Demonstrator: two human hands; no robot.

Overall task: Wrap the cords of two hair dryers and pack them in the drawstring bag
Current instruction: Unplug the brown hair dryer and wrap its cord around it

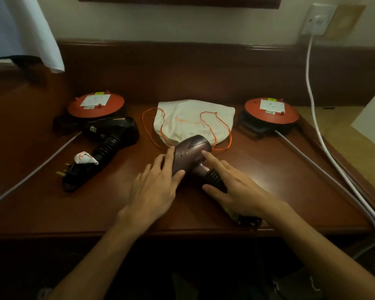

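Mauve plastic forms the body of the hair dryer (192, 151) that lies at the middle of the dark wooden counter (269, 180), its nozzle end just touching the mouth of the cream drawstring bag (193, 120). The bag is laid flat behind it, and its orange drawstring (220, 122) is looped loosely over the cloth and onto the wood on both sides. The dryer's black ribbed cord collar (214, 179) is pointed toward the near edge.

The left hand (154, 189) is laid against the left side of the mauve dryer with fingers straight, nothing being grasped. The right hand (234, 191) is rested over the handle and collar, fingers extended, the forefinger touching the dryer's body; no grip is made by it either.

A second, black hair dryer (108, 135) is seen well to the left, with its cord bundled and its plug (69, 173) lying near a white paper tag (84, 159). Two red round discs on black bases are set at the back, one at the left (95, 105) and one at the right (271, 113), each with a grey cable led off toward the near edge. A white cable (312, 94) is plugged into a wall socket (316, 20) at the upper right.
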